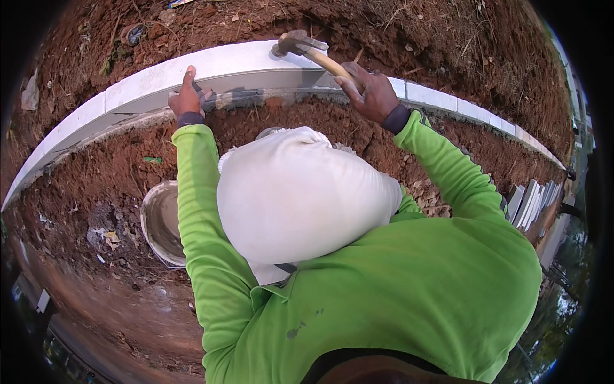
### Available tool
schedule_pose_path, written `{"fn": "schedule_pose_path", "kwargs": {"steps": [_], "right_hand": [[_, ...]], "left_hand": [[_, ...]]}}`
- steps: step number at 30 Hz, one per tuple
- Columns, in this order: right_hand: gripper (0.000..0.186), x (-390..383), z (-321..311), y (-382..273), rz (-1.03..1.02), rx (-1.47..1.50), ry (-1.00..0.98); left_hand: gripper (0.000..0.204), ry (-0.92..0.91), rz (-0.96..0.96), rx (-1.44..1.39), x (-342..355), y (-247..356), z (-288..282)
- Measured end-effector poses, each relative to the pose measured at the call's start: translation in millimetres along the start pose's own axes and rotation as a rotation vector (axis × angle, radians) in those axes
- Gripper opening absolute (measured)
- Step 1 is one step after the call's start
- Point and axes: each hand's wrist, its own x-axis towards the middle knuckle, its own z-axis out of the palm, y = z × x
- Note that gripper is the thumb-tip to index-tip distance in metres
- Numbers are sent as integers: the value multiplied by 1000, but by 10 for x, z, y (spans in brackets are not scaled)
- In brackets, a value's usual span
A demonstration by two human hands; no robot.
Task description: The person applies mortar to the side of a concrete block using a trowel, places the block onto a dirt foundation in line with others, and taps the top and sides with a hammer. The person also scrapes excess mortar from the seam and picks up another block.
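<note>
A claw hammer (327, 63) with a wooden handle is gripped by my right hand (373, 95). Its metal head meets or hovers just over the top of a pale kerb block (240, 59), near that block's right end. My left hand (187, 99) is at the near side of the same block, further left, its thumb pointing up against the edge. The other fingers are curled around something dark and narrow that I cannot make out. Grey mortar and shadow lie along the block's foot beside that hand.
The curved kerb row continues right in smaller blocks (435, 97). Reddish soil (96, 192) lies on both sides. A round basin (160, 221) stands left of my left sleeve. Bulky white cloth (300, 192) fills the middle. Pale slabs (531, 203) lean together at right.
</note>
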Motion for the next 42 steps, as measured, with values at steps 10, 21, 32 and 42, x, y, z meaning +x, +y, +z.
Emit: {"fn": "schedule_pose_path", "kwargs": {"steps": [10,21,32,42], "right_hand": [[45,-75,84,44,116,-15,-34],[16,-1284,-250,117,1240,891,-445],[10,-497,581,-139,1314,1498,-115],[14,-497,494,-68,1336,1370,-184]], "left_hand": [[100,37,-56,-23,-75,117,105],[109,-16,-53,8,-92,97,-23],[115,-63,-9,59,-76,127,-68],[113,-35,-22,28,-77,111,-22]]}}
